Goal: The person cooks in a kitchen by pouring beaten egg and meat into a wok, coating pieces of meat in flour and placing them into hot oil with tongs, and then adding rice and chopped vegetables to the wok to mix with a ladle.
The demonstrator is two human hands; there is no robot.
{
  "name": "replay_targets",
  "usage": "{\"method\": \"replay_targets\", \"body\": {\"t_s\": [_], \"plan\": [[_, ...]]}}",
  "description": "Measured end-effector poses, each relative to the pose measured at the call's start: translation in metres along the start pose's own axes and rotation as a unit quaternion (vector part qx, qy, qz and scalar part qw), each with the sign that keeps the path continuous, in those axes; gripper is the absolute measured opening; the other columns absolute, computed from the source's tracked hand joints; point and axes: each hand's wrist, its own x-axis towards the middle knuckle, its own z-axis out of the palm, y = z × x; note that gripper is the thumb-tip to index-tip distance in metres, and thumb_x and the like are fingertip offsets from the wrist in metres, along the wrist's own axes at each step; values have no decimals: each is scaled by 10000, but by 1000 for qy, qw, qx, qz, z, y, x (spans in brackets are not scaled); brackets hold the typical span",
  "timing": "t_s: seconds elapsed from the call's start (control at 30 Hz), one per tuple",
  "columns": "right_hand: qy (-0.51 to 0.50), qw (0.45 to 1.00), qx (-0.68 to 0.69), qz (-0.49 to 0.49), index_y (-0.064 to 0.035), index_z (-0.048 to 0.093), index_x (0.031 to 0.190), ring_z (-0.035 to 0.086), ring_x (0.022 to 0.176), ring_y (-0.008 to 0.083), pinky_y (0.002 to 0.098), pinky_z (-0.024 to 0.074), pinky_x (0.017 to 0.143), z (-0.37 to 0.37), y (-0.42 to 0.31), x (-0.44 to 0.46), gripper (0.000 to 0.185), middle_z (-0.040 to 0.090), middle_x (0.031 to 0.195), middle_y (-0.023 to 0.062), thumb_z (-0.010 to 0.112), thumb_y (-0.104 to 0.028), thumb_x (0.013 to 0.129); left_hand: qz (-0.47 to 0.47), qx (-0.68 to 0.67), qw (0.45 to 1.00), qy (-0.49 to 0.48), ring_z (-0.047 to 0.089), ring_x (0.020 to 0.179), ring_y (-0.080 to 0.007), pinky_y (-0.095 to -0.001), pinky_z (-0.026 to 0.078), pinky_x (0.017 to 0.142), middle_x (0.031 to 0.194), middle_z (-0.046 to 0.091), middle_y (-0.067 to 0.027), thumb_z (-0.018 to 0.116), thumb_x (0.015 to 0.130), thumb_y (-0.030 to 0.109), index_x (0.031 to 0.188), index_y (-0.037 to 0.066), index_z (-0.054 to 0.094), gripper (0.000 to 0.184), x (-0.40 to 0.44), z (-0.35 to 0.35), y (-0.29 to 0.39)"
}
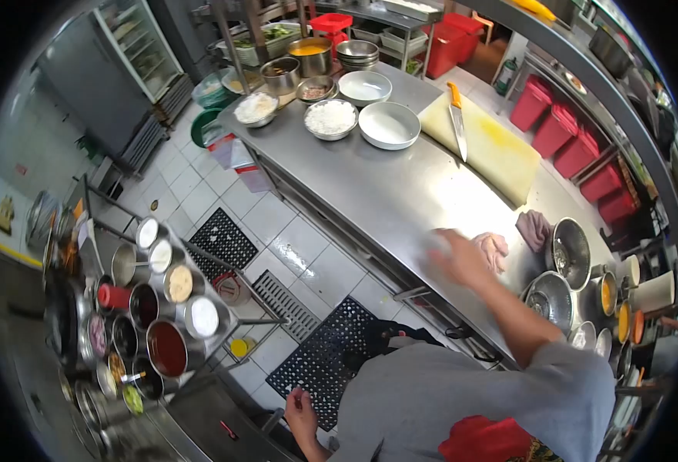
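Observation:
My right hand (458,258) is over the front edge of the steel table (339,177), smeared by motion. A pale blur shows at its fingers, and I cannot make out whether it holds anything. Just beside it lies a crumpled pink cloth (493,250), with a greyish-mauve cloth (534,231) further right. My left hand (301,416) is low beside my body, above the black floor mat (316,366), fingers curled in with nothing visible in them. An orange-handled knife (458,127) rests on the yellowed cutting board (481,142).
Two white bowls (389,125) and a bowl of white food (330,119) stand at the table's far left. Metal bowls (570,250) crowd its right end. On the left, a rack holds several sauce pots (167,348). Red bins (558,127) line the back right.

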Motion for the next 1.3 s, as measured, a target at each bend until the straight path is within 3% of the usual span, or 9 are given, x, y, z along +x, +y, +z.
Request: {"method": "replay_targets", "body": {"t_s": [0.07, 0.1, 0.2, 0.27, 0.4, 0.53, 0.73, 1.03, 1.3], "plan": [[71, 985, -148, 58, -92, 582, 1246, 521, 1195, 397, 487, 369, 1057, 5, 75, -36, 508, 564, 1293, 184, 697, -327, 811, 50, 10, 999, 1, 658, 1023, -307, -356, 502, 916, 1141, 669, -161, 658, 912, 237, 1183, 35, 627, 339, 19, -39, 32], [44, 986, -154, 44, -71, 572, 1241, 535, 1157, 395, 481, 389, 1028, 2, 120, -16, 530, 577, 1241, 202, 713, -282, 776, 18, -42, 993, -111, 659, 1019, -302, -357, 504, 907, 1137, 668, -165, 662, 906, 239, 1180, 27, 626, 348, 39, 86, 53], [73, 988, -135, 4, -34, 557, 1216, 576, 1038, 404, 464, 469, 886, 5, 185, 20, 575, 619, 1093, 221, 746, -130, 681, 89, 88, 983, -137, 653, 1028, -295, -362, 504, 895, 1136, 658, -176, 664, 894, 252, 1182, 7, 618, 381, 139, 33, 123], [123, 960, -248, -53, -30, 592, 1031, 596, 817, 336, 415, 503, 717, 33, 204, 40, 282, 615, 927, 150, 651, -121, 771, 129, 122, 977, -120, 633, 1057, -311, -375, 494, 910, 1150, 647, -178, 652, 897, 277, 1190, 9, 612, 399, 183, 40, 173], [-82, 978, 101, 165, 5, 635, 1093, 663, 917, 252, 340, 544, 781, -17, 82, 122, 342, 674, 1033, 128, 673, -13, 754, 201, 134, 962, -123, 609, 1069, -340, -389, 483, 920, 1151, 634, -181, 626, 910, 292, 1191, 18, 609, 393, 242, 46, 216], [-263, 931, 253, 6, 20, 638, 1164, 651, 968, 172, 304, 533, 832, -29, -94, 220, 523, 682, 1048, 126, 629, 182, 666, 222, 105, 963, -112, 611, 1034, -352, -390, 491, 877, 1139, 625, -182, 618, 919, 263, 1197, 21, 594, 370, 266, 31, 274], [-227, 898, 130, -353, -77, 526, 1279, 655, 989, 361, 382, 518, 844, 73, -324, 352, 607, 661, 1090, 202, 720, -50, 704, 217, 34, 973, -70, 610, 1030, -359, -387, 492, 880, 1128, 628, -181, 629, 915, 248, 1188, 25, 598, 354, 303, -1, 335], [-325, 814, 89, -472, -74, 548, 1217, 637, 943, 392, 431, 506, 813, 237, -509, 508, 503, 666, 1007, 194, 710, -92, 742, 123, -38, 989, 69, 598, 1108, -330, -363, 464, 941, 1185, 623, -164, 642, 906, 233, 1219, 24, 593, 379, 429, -85, 373], [-264, 865, 105, -414, -60, 588, 1158, 649, 951, 387, 406, 522, 805, 308, -584, 661, 477, 680, 990, 202, 687, -59, 691, 161, -9, 983, 92, 594, 1104, -337, -381, 471, 940, 1184, 624, -169, 618, 927, 266, 1226, 41, 582, 377, 558, -147, 413]]}}
